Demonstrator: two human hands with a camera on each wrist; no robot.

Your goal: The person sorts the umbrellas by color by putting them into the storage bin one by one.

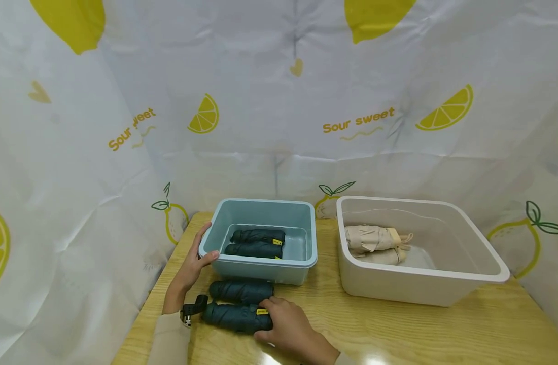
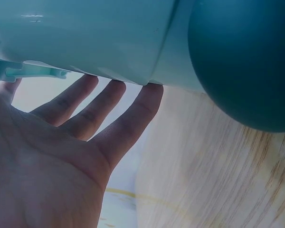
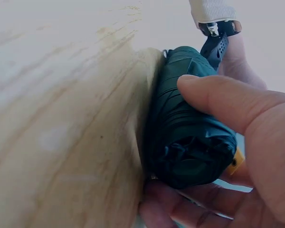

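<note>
My right hand (image 1: pixel 285 324) grips the near end of a dark green folded umbrella (image 1: pixel 233 318) lying on the table. In the right wrist view the thumb rests over the umbrella's side (image 3: pixel 187 156) and the fingers curl beneath it. Another dark green umbrella (image 1: pixel 241 291) lies just behind it, alongside. At the front left corner of the light blue bin (image 1: pixel 265 261), my left hand (image 1: pixel 193 263) touches the rim, its fingers extended along the left side and its thumb at the front. Inside this bin lie two more dark umbrellas (image 1: pixel 256 249), side by side.
A larger white bin (image 1: pixel 397 289) stands to the right with beige folded umbrellas (image 1: pixel 372 239) at its left end. Both bins stand on a wooden table (image 1: pixel 324 309). A lemon-printed curtain (image 1: pixel 270 101) hangs behind and along the sides.
</note>
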